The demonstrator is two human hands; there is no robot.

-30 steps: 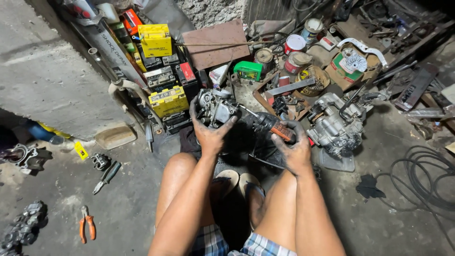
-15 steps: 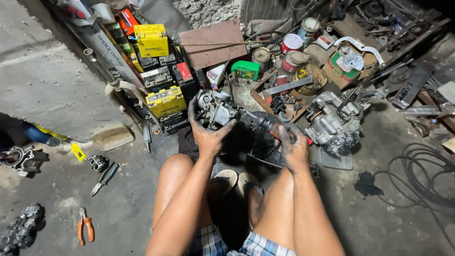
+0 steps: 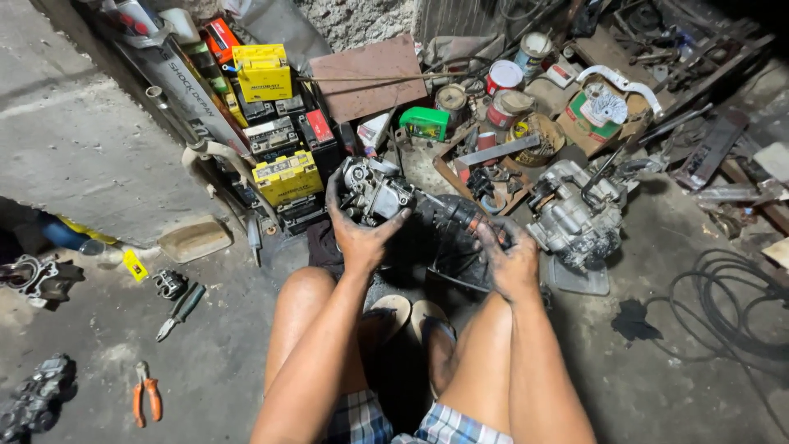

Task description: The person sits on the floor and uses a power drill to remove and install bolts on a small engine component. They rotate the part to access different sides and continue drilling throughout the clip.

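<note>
My left hand point(image 3: 362, 240), black with grease, grips a small grey metal engine part point(image 3: 374, 189) from below and holds it up in front of my knees. My right hand point(image 3: 511, 265) is closed around the rear of a dark tool with a red band point(image 3: 460, 215). The tool's front end points toward the metal part and meets it on its right side. Both forearms reach out over my bare knees. My feet in sandals point(image 3: 411, 312) rest on the floor under the hands. A dark cloth or mat point(image 3: 448, 259) lies beneath the tool.
A grey engine block point(image 3: 575, 218) stands just right of my right hand. Stacked yellow and black batteries point(image 3: 288, 177) sit to the left. Cans point(image 3: 503, 78), a green box point(image 3: 424, 123) and scrap crowd the back. Orange pliers point(image 3: 146, 395) and another hand tool point(image 3: 181, 306) lie at left, coiled cable point(image 3: 731, 316) at right.
Both hands stay on the part and the tool. My right hand has shifted slightly on the tool, so less of its red section shows. The part stays held at the same spot.
</note>
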